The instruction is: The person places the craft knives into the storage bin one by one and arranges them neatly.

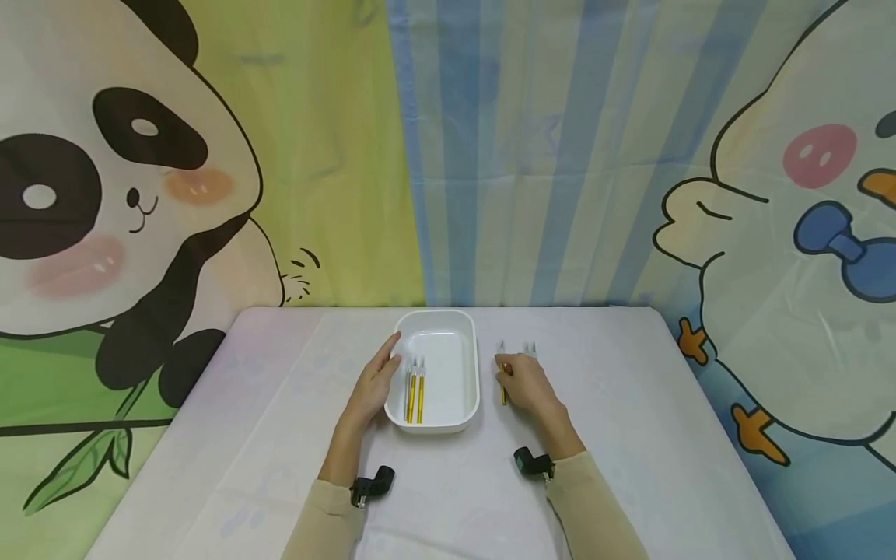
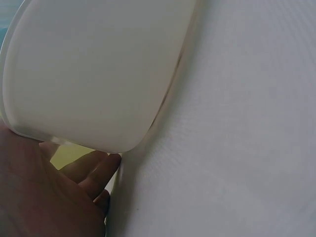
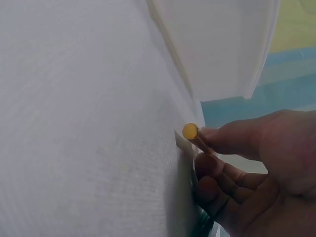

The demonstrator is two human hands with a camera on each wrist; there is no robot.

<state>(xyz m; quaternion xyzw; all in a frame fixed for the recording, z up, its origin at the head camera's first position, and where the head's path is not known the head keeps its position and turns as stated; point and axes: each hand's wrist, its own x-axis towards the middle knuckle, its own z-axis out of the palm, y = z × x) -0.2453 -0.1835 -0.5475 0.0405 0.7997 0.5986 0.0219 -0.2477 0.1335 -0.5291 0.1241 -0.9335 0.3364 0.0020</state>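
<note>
A white rectangular tray [image 1: 465,420] stands on the table. My left hand [image 1: 372,386] holds its left rim, the fingers lying along the outer wall in the left wrist view. Small forks [image 1: 414,397] with gold-coloured handles and silvery tines lie side by side in the tray's left part. To the right of the tray, my right hand [image 1: 526,383] pinches another gold-handled fork [image 1: 503,395] between thumb and fingers. The round handle end shows in the right wrist view. Beyond the right hand, the tines of more forks [image 1: 530,348] stick out, their handles hidden by the hand.
A white cloth covers the table [image 1: 448,498]. Its far edge meets a printed curtain [image 1: 490,155] with a panda and a white bird-like figure. A black wrist camera [image 1: 372,484] sits on the left wrist and another camera [image 1: 533,462] on the right.
</note>
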